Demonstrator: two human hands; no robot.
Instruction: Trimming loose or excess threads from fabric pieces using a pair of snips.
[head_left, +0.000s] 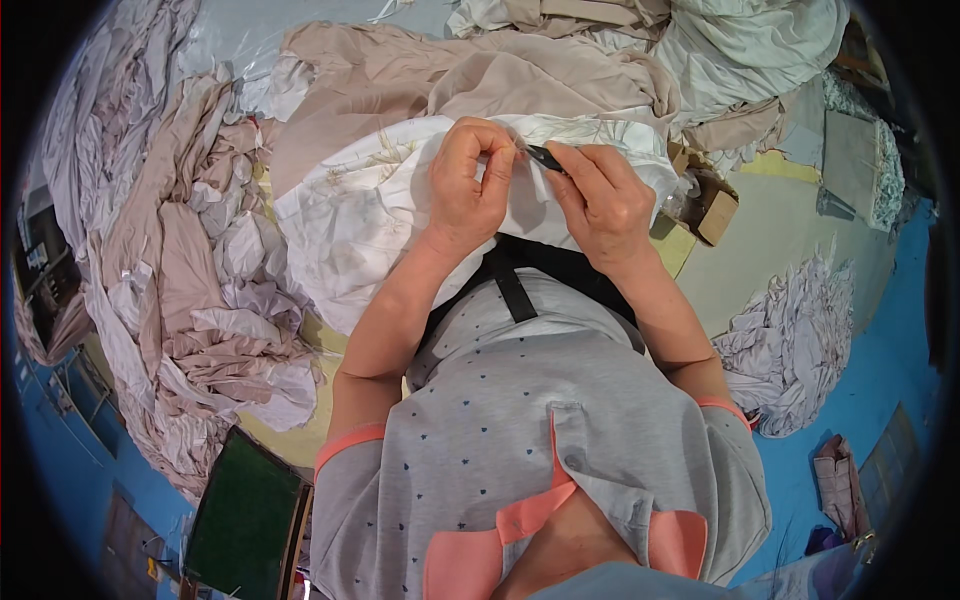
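At the left of the frame lies a heap of beige and pale cloth (170, 270). Beside it, in the upper middle, a white cloth with gold pattern (345, 215) spreads beneath both hands. The left hand (468, 180) has its thumb and fingers drawn together; what is between them, I cannot tell. Just right of it, the right hand (607, 205) pinches a small black tool (544, 158), pointing toward the left fingertips.

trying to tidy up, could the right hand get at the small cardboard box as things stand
Probably yes: the cardboard box sits just right of the right hand, with only white cloth seen between, though that hand looks occupied with a small black tool.
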